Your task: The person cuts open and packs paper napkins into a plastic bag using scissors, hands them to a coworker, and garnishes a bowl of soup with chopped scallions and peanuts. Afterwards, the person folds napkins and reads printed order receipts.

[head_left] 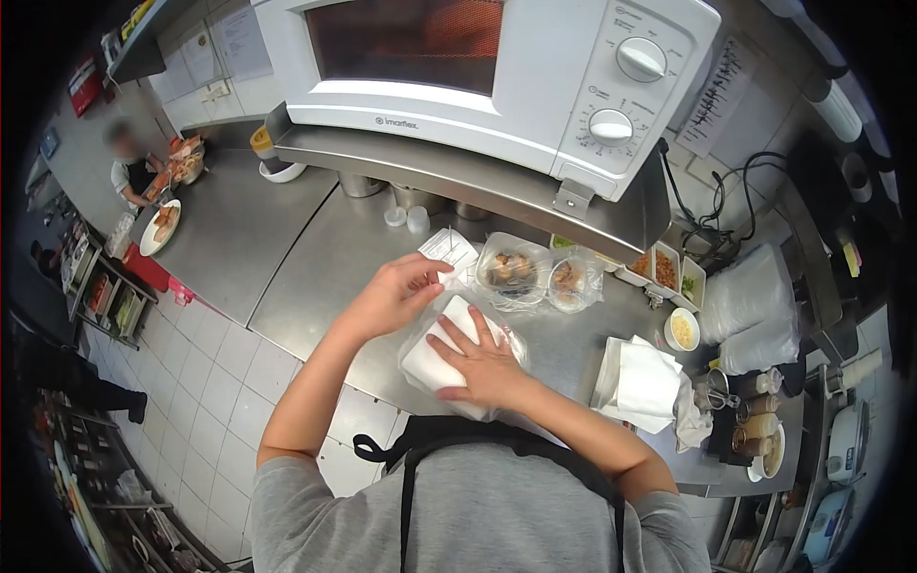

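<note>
My right hand (484, 361) lies spread on a white napkin (432, 361), pressing it over a package in a clear plastic bag (413, 329). My left hand (406, 289) is at the bag's far edge, thumb and fingers pinched on a whitish bit of the plastic. Just beyond that hand is a printed paper slip (449, 250). To the right of the slip stand a clear-lidded container of browned food (511, 267) and a plastic-wrapped bowl (570, 279).
A white microwave (420, 119) sits on a steel shelf above the counter. Stacked napkins (642, 382), a bowl of chopped yellow food (681, 329) and clear plastic bags (750, 306) are on the right. A co-worker (134, 167) stands at the far left near a plate (160, 229).
</note>
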A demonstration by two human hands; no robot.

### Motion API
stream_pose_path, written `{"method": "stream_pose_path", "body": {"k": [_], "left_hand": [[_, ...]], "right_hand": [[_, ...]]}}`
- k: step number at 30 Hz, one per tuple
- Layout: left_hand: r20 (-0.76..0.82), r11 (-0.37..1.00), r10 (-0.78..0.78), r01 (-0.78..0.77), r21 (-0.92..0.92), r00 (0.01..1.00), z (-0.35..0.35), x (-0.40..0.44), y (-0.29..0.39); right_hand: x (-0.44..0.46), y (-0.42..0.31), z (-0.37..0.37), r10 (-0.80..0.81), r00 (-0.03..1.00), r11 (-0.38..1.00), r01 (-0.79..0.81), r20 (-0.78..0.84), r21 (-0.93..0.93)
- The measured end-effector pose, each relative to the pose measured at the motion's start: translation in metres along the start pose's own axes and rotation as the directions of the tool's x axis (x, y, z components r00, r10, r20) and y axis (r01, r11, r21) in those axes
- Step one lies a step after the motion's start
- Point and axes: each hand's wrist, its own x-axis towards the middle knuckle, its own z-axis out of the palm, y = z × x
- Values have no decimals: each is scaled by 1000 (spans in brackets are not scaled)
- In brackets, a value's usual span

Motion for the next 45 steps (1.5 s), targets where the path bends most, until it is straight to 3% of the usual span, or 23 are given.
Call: {"method": "stream_pose_path", "body": {"k": [2,5,7,9,11,14,16,18,21,23,28,30,31,32,33,34,35,36,38,40,41,43,45], "left_hand": [[-18,993,-26,24,-113,1000,-10,-7,4],[175,988,140,-127,-84,975,-23,-28,9],[342,968,187,-232,94,921,-31,-37,19],[361,979,111,-165,123,926,-33,-42,21],[492,922,-3,-188,338,871,-36,-40,21],[498,754,59,-366,546,865,-39,-36,15],[512,742,-11,-336,580,859,-41,-25,-2],[518,721,-86,-306,622,851,-51,-19,-7],[405,708,29,-305,638,914,-71,-20,10],[288,729,15,-208,652,958,-84,-24,28],[278,731,-59,-148,666,959,-77,-48,2],[278,747,-103,-111,655,955,-81,-55,1],[112,903,-90,34,428,990,-83,-60,5],[-53,981,-124,130,142,991,-82,-66,7],[-55,981,-125,132,142,991,-80,-73,-2],[-206,972,-182,144,-183,961,-75,-80,-21],[-326,869,-279,92,-487,904,-66,-89,-44],[-327,868,-280,93,-488,903,-51,-98,-74],[-193,680,-630,415,-604,752,-8,-114,-144],[-137,728,-637,534,-430,759,36,-117,-193],[-127,731,-632,534,-425,765,43,-110,-179],[-86,654,-634,473,-590,769,53,-90,-139],[19,594,-581,439,-674,814,65,-78,-141]], "right_hand": [[-1,-4,-5,5,1000,1000,-5,9,-5],[-10,-4,-16,-23,1000,997,23,-14,67],[-23,2,-35,-56,997,990,62,-49,129],[-47,9,-61,-182,983,953,181,-18,243],[-70,17,-78,-246,969,953,239,11,188],[-82,36,-84,-259,964,966,259,53,7],[-79,48,-84,-222,973,966,228,60,-121],[-71,51,-91,-283,946,949,251,-161,-190],[-73,36,-118,-328,869,936,247,-371,-249],[-64,38,-121,-332,847,933,229,-415,-278],[-36,55,-96,-306,861,939,201,-407,-280],[-32,54,-90,-264,857,964,229,-442,-132],[-31,54,-88,-272,855,962,235,-441,-138],[-30,54,-86,-180,791,938,317,-585,140],[-31,54,-81,-41,727,822,414,-686,391],[-30,60,-63,-42,728,821,415,-684,391],[-26,73,-33,101,775,594,456,-624,663],[-25,84,-2,210,830,287,453,-517,844],[-27,87,57,241,918,261,252,-315,932],[-18,92,116,208,939,481,145,-273,865],[-14,84,124,221,935,479,143,-277,866],[-2,65,133,164,931,589,173,-326,789],[12,51,137,185,928,533,181,-323,826]]}}
